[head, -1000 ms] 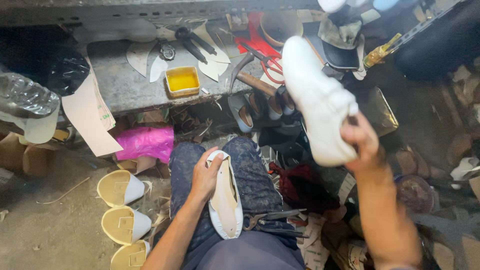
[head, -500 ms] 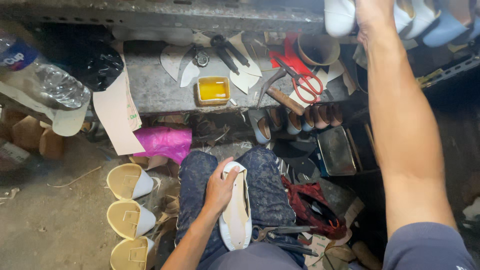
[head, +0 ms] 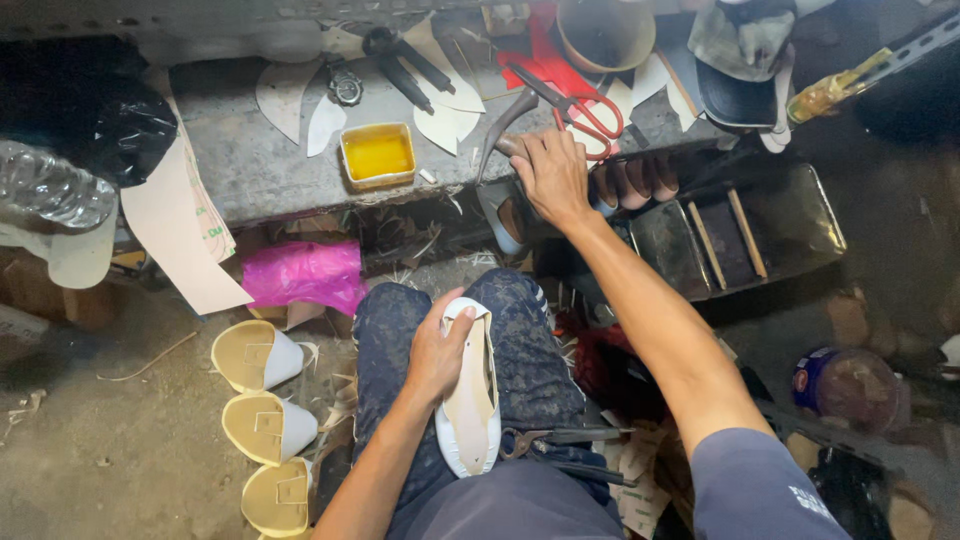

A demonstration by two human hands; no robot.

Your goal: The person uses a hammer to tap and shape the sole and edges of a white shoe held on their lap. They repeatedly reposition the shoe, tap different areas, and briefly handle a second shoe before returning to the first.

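White shoe lies sole-up on the person's lap, toe toward the body, tan insole board facing the camera. Left hand clasps the shoe's left side, fingers curled over the edge, thumb along the insole. Just right of the shoe, near its toe, dark pliers lie on the thigh. Beyond the shoe, right hand reaches to the front edge of the grey bench, fingers bent down onto a curved metal tool; whether the grip is closed around the handle, cannot tell. Red scissors lie just beyond that hand. On the bench left of the hand, a small tray of yellow glue, with pale cut sole pieces scattered behind it. Left of the shoe, on the floor, three cream shoe uppers sit in a column; a pink plastic bag lies between them and the bench. Far left of the bench, a clear plastic bottle and a black bag. Right of the shoe, past the right forearm, a dark metal tray sits under the bench edge.
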